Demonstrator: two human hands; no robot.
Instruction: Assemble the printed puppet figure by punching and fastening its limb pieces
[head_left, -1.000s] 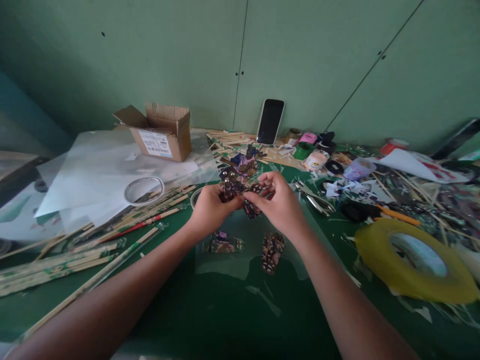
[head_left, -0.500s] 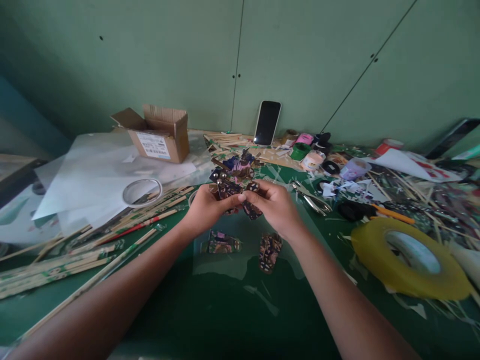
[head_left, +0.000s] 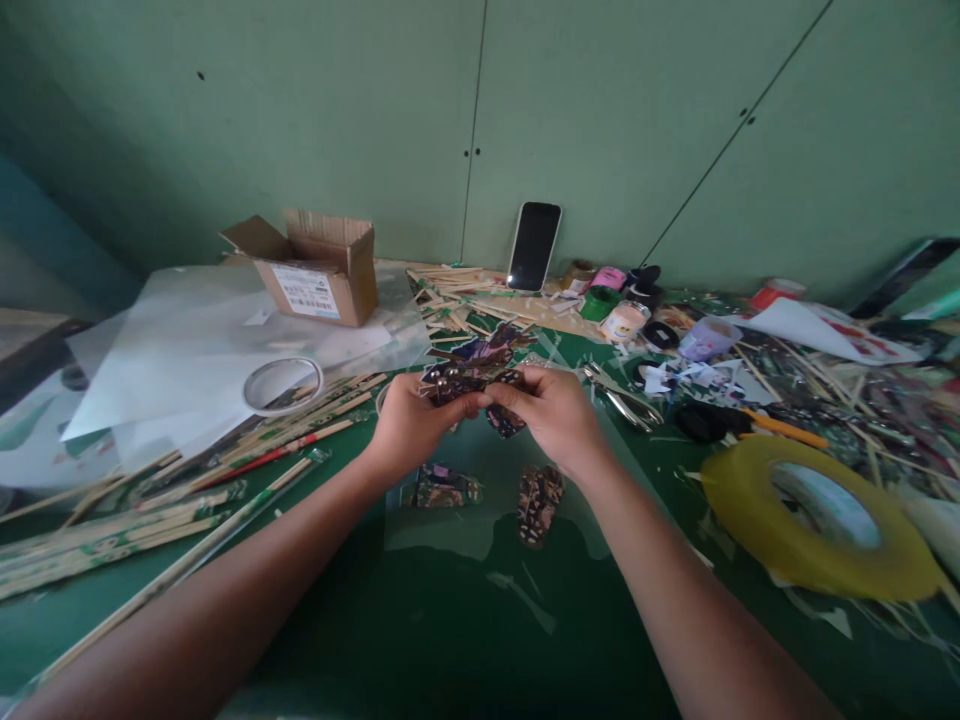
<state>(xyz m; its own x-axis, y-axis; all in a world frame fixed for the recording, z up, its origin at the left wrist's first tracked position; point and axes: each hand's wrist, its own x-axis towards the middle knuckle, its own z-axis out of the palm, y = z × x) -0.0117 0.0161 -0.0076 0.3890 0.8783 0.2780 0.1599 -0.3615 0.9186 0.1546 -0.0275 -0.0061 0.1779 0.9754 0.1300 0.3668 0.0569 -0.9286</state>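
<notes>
Both my left hand (head_left: 411,422) and my right hand (head_left: 556,412) are closed on one dark patterned paper figure (head_left: 480,352), with purple, brown and gold parts. My thumbs almost meet at its near side, and the fingers behind it are hidden. Small round metallic beads or pins show near my left fingers. Below the hands, two flat patterned cut-out pieces lie on a clear sheet: a left piece (head_left: 444,487) lying sideways and a right piece (head_left: 540,505) lying lengthwise.
An open cardboard box (head_left: 319,275) stands back left, near a white tape roll (head_left: 283,387) and bamboo sticks (head_left: 172,525). A phone (head_left: 535,246) leans on the wall. To the right are scissors (head_left: 622,398), paint jars (head_left: 625,322) and a large yellow tape roll (head_left: 750,500).
The figure has tipped in my hands, its upper part dropping lower and away. Both hands keep their grip and stay nearly in place.
</notes>
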